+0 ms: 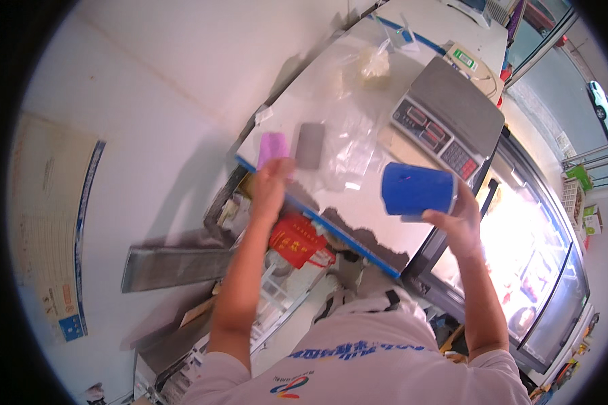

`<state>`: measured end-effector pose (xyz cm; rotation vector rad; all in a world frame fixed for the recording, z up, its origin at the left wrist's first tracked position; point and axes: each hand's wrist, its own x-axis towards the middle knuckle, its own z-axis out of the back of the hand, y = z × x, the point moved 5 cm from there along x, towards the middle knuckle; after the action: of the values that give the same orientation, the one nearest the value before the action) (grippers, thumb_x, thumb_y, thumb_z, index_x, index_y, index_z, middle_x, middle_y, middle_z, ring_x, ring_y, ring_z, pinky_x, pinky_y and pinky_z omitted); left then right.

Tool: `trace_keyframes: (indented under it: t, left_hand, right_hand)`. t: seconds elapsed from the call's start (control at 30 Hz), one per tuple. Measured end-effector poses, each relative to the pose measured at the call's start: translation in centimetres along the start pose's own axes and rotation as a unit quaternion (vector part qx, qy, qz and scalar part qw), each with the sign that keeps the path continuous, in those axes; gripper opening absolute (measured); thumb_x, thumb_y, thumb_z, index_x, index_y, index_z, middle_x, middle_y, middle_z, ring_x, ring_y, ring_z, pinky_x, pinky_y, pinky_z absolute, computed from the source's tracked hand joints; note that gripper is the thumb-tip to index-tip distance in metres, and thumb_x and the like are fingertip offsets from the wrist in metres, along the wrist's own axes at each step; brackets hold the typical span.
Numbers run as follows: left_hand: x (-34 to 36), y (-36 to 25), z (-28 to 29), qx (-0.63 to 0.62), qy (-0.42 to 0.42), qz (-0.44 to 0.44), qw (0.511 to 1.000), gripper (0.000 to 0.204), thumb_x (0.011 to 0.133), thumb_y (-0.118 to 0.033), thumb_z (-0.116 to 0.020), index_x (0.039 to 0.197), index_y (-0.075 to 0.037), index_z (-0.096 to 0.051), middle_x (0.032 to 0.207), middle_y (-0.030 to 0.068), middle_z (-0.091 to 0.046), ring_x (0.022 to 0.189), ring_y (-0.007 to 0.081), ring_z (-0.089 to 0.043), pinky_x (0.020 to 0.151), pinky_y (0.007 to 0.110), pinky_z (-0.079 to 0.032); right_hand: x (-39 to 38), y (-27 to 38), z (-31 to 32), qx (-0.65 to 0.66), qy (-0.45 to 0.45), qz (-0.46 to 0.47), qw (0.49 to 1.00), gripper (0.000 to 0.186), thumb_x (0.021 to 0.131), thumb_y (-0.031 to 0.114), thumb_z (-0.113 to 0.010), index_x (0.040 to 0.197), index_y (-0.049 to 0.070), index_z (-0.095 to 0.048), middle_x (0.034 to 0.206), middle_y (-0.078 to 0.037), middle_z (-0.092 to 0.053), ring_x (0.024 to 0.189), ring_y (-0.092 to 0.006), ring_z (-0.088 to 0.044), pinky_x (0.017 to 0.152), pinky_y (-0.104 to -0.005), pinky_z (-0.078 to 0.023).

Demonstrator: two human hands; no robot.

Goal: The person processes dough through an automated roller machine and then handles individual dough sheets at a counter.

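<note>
My right hand (463,219) is closed round the side of a blue cylinder-like container (417,189), raised over the front right of the white counter (412,236). Its contents, if any, are hidden. At the counter's front left edge, my left hand (273,179) pinches the near end of a small pink cloth (272,145). Beside that cloth lies a grey rectangular phone-like slab (310,146). Clear plastic bags (351,145) spread over the middle of the counter, and a tied bag with pale contents (375,67) sits farther back.
A digital weighing scale (452,115) stands at the right of the counter. The blue front edge (348,239) is chipped. Below it are a red packet (297,239) and an open drawer-like part (175,268). A lit glass display case (507,256) stands to the right.
</note>
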<state>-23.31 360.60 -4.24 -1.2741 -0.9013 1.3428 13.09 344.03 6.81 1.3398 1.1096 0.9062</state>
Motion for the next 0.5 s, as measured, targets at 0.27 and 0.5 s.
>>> trace_keyframes:
  t: [0.27, 0.5]
  left_hand:
    - [23.2, 7.1, 2.6, 0.391, -0.063, -0.286, 0.872, 0.031, 0.099, -0.002, -0.056, 0.129, -0.005, -0.066, 0.132, 0.0146, -0.064, 0.126, 0.0349, -0.057, 0.109, 0.043, -0.047]
    - [24.9, 6.5, 0.2, 0.424, -0.044, -0.268, 0.864, 0.044, 0.1, -0.001, -0.051, 0.143, -0.005, -0.057, 0.145, 0.0165, -0.053, 0.137, 0.0364, -0.049, 0.116, 0.045, -0.04]
  right_hand:
    - [25.6, 6.4, 10.2, -0.137, -0.126, 0.123, 0.975, 0.073, 0.079, 0.02, -0.088, 0.139, -0.008, -0.056, 0.121, -0.015, -0.069, 0.11, -0.0235, -0.068, 0.099, -0.0369, -0.054]
    - [55.2, 3.0, 19.9, -0.35, -0.244, 0.11, 0.898, 0.085, 0.065, 0.052, -0.094, 0.125, -0.004, -0.069, 0.108, -0.015, -0.075, 0.098, -0.0227, -0.072, 0.088, -0.0368, -0.057]
